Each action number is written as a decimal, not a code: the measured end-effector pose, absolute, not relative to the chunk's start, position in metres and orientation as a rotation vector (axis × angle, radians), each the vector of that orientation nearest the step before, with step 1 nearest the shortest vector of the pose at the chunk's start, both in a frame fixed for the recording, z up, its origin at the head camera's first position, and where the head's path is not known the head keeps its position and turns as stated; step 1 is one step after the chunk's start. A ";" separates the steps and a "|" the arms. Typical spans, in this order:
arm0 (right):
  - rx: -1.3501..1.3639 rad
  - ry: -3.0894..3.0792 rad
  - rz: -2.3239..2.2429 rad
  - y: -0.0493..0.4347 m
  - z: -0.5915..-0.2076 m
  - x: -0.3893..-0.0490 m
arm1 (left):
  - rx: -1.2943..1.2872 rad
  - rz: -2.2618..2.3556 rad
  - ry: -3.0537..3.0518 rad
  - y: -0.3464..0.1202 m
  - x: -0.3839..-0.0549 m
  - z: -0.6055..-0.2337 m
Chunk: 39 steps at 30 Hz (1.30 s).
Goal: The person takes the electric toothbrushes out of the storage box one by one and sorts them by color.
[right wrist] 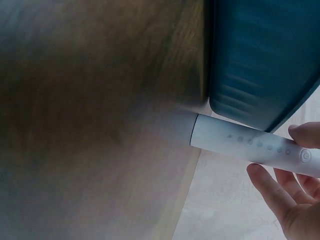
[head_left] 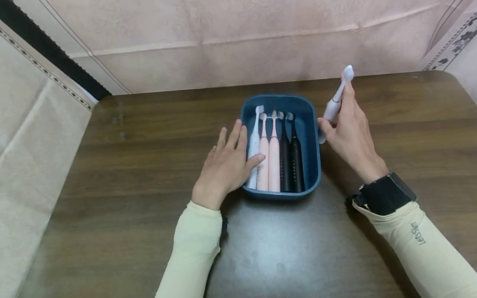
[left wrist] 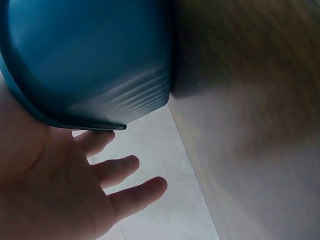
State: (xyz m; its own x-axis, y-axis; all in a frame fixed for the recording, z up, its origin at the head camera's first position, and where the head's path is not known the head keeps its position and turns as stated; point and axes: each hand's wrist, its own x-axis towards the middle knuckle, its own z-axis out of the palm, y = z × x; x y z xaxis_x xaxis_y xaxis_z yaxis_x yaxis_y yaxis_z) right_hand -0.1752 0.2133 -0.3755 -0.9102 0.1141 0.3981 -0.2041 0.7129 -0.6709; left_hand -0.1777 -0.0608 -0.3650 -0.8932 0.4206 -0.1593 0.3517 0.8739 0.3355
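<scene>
A blue plastic bin (head_left: 314, 178) holds a white electric toothbrush (head_left: 254, 150), two pink ones (head_left: 274, 156) and two black ones (head_left: 296, 157), lying side by side with heads toward the far end. My left hand (head_left: 224, 165) rests at the bin's left rim, fingers spread and straight, its thumb reaching over the rim. Just right of the bin, my right hand (head_left: 351, 134) pinches another white electric toothbrush (head_left: 332, 108) between thumb and fingers, head up. In the right wrist view its handle (right wrist: 240, 142), with a button and a row of icons, stands beside the bin wall (right wrist: 260, 60).
The bin stands on a brown wooden table (head_left: 141, 251), toward its far edge. Pale patterned cloth (head_left: 244, 20) hangs behind the table, with more cloth at both sides. A dark strip (head_left: 48, 49) shows between cloths at the back left.
</scene>
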 end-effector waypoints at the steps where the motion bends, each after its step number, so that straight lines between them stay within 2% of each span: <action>1: 0.065 -2.510 1.052 0.213 -0.375 -0.175 | 0.590 0.440 2.819 -0.061 -0.178 -0.365; 24: 0.073 -2.465 1.012 0.223 -0.372 -0.166 | 0.588 0.422 2.819 -0.061 -0.178 -0.365; 39: -0.028 -2.410 1.055 0.236 -0.367 -0.138 | 0.586 0.425 2.820 -0.060 -0.179 -0.365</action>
State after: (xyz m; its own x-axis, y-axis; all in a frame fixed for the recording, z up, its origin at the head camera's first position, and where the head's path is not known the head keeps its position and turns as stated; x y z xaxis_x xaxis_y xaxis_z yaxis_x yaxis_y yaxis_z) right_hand -0.1377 0.2357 -0.3666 -0.8723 0.2139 0.4397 -0.1778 0.6989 -0.6928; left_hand -0.1793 -0.0603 -0.3653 -0.8937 0.4179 -0.1635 0.3511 0.8780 0.3252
